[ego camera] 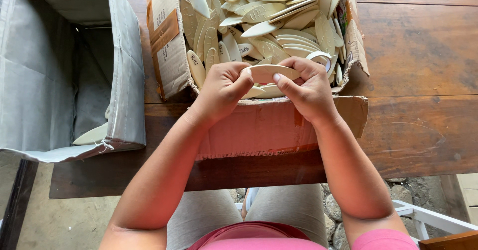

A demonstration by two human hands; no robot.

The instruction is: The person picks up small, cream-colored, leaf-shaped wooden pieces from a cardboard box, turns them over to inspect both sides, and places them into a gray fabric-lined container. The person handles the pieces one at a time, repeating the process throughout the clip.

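Over the near edge of the cardboard box (259,130), the left hand (221,88) and right hand (308,88) pinch one pale oval wooden piece (269,72) between their fingers, end to end. At 12 o'clock, more ovals (269,31) fill the box on the wooden surface (418,81); at 9 o'clock stands a grey sack (124,81).

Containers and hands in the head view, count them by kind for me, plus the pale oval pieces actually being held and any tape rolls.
Cardboard box of pale oval pieces: 1
Grey sack-lined box: 1
Left hand and right hand: 2
Oval piece held between both hands: 1
Tape roll on the right hand: 1
Total: 6
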